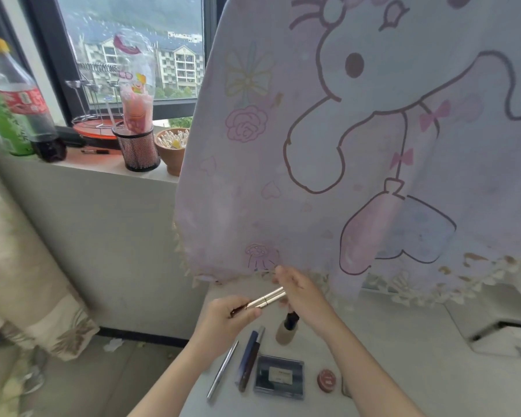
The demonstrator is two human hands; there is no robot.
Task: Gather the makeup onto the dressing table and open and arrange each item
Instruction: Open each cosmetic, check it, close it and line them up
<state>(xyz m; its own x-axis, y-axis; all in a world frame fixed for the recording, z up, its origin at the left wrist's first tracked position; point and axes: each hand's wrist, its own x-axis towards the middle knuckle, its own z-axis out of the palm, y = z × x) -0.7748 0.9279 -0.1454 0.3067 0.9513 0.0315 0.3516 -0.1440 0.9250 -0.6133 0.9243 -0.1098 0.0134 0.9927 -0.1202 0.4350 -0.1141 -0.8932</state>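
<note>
- a dark square compact lies flat on the dressing table, nearest the front edge, with a small round red pot just to its right.
- left of the compact lie a dark blue pencil and, further left, a silver pen, both pointing away.
- behind them a beige foundation bottle with a dark cap lies tilted.
- above the bottle both hands hold a slim gold tube off the table: the left hand pinches its dark end and the right hand has fingers curled round its gold end.
- behind hangs a cartoon-print cloth.
- on the far windowsill stand a mesh cup, a cotton-swab pot and a cola bottle.
</note>
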